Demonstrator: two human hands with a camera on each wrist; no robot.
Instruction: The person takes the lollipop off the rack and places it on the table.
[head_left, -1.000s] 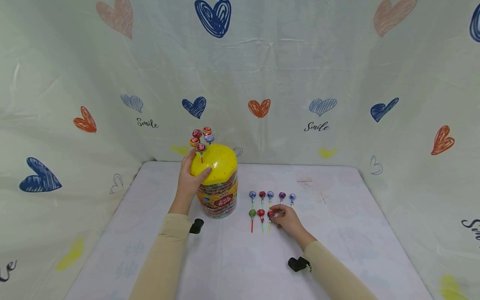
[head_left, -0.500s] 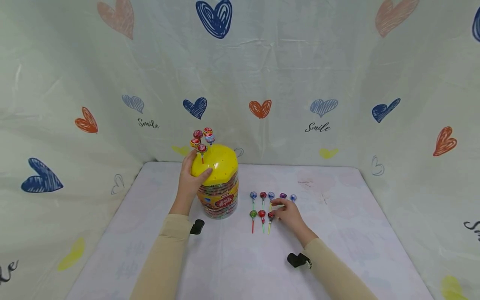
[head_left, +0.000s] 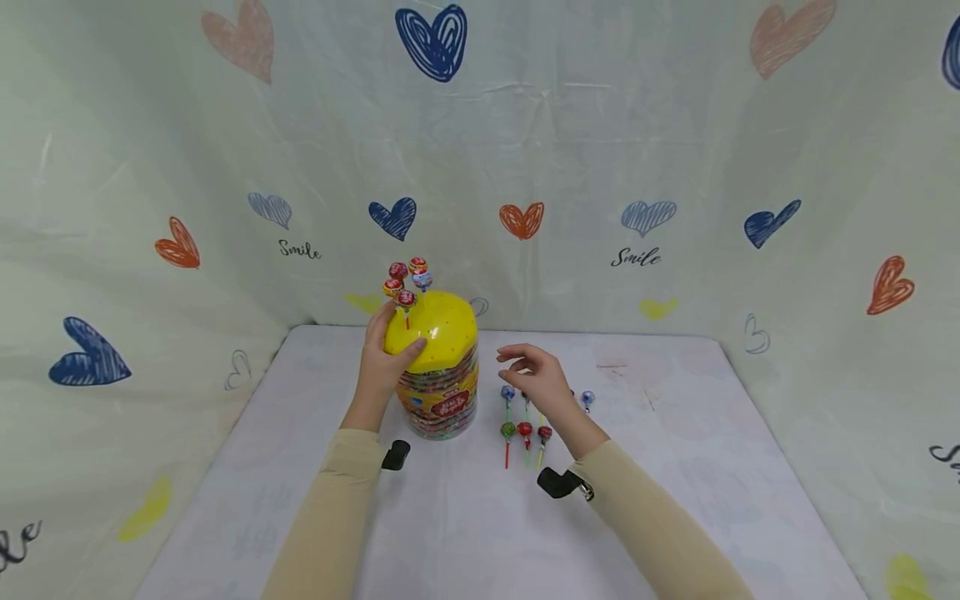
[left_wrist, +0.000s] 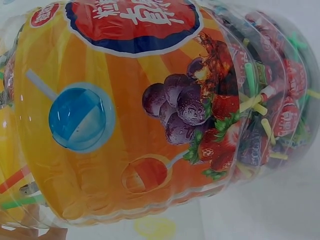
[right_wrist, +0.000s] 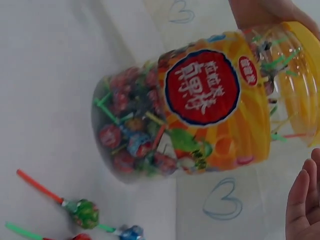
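Observation:
A clear plastic candy jar [head_left: 442, 408], packed with lollipops, stands upright with a dome-shaped yellow lid [head_left: 438, 325] full of small holes. My left hand [head_left: 381, 354] grips the lid from the left, thumb across its front. Several wrapped lollipops [head_left: 406, 300] stick up from holes at the lid's left side. Right of the jar, my right hand [head_left: 543, 387] hovers over the table, fingers loosely bent and holding nothing. Beneath it lie two rows of lollipops, including a green one [head_left: 507, 430] and a red one [head_left: 525, 429]. The hand hides part of the back row.
A white cloth covers the table [head_left: 465, 533]. Behind it hangs a pale curtain [head_left: 570, 133] printed with hearts. Each wrist carries a black camera mount, one [head_left: 396, 455] at the left and another [head_left: 558, 483] at the right.
My right hand has left the front-row lollipops, rising and moving left towards the jar, with nothing held. The left hand stays on the lid.

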